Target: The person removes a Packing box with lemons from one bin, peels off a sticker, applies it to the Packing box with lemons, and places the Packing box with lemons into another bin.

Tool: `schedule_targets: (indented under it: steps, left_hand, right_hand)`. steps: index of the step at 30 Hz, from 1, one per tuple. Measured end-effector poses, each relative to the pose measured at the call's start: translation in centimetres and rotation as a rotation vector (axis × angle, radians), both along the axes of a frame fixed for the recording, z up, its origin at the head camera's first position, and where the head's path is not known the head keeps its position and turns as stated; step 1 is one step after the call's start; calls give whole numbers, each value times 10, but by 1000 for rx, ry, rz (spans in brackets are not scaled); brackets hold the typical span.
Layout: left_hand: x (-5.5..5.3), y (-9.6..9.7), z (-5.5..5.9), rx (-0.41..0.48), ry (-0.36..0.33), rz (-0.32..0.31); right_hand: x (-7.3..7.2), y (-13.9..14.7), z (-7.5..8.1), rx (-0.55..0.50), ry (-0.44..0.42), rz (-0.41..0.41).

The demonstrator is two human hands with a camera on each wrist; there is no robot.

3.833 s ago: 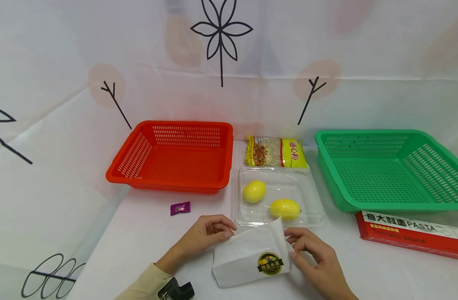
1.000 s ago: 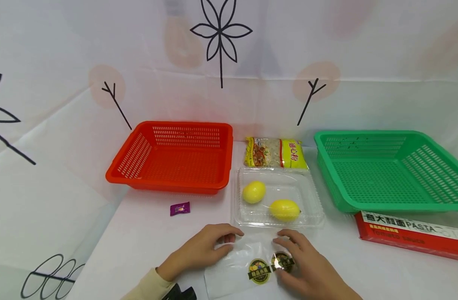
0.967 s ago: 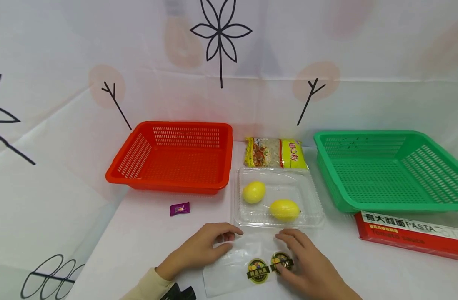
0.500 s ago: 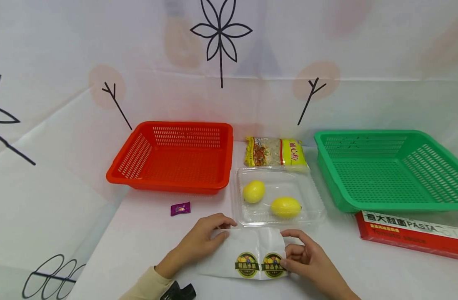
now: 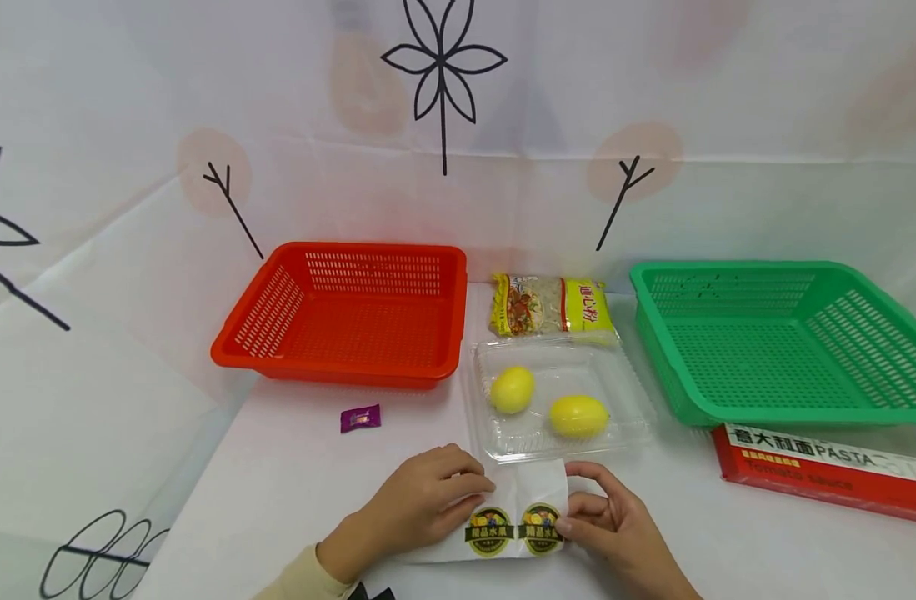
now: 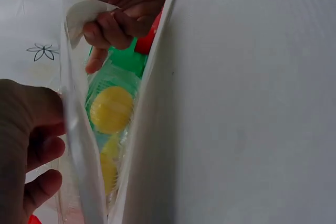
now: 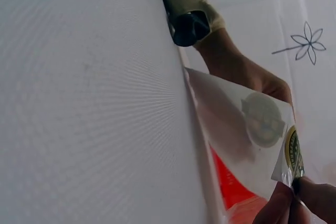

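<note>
Sticker sheet (image 5: 534, 492) at six o'clock

Your right hand (image 5: 613, 523) pinches its three-o'clock edge; your left hand (image 5: 431, 500) lies over it from nine, fingers bent loosely, touching. Beyond: a clear plastic container (image 5: 558, 364) with two lemons (image 5: 580, 416) at one o'clock, purple-wrapped candy (image 5: 361, 418) at ten.

Head view (image 5: 540, 483) forward-down, close low wrist views, sharing white sheet

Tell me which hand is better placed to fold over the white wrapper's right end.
Probably the right hand: it pinches the right edge of the white wrapper. The left hand lies farther left, beside the left sticker.
</note>
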State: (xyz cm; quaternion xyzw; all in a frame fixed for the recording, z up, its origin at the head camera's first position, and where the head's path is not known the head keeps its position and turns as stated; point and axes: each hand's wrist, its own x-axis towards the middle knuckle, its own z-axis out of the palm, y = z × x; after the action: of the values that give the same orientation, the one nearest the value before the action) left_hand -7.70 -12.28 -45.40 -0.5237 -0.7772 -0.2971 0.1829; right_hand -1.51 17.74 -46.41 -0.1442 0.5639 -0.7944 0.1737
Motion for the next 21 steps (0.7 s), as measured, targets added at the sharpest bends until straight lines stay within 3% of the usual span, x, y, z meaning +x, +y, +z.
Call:
schedule_targets:
  steps: [3, 9, 15, 18, 21]
  left_hand:
    - [4, 4, 1, 11, -47, -61]
    - [17, 13, 1, -22, -287, -125]
    - [33, 25, 1, -42, -479, -90]
    - [37, 29, 1, -48, -535, -59]
    - [39, 32, 0, -12, -582, -84]
  right_hand:
    - [1, -1, -1, 55, -1, -21]
    - [1, -4, -1, 183, 7, -67]
    - [2, -4, 0, 222, 13, -77]
    - [3, -4, 0, 221, 28, -75]
    - [3, -5, -1, 204, 68, -72]
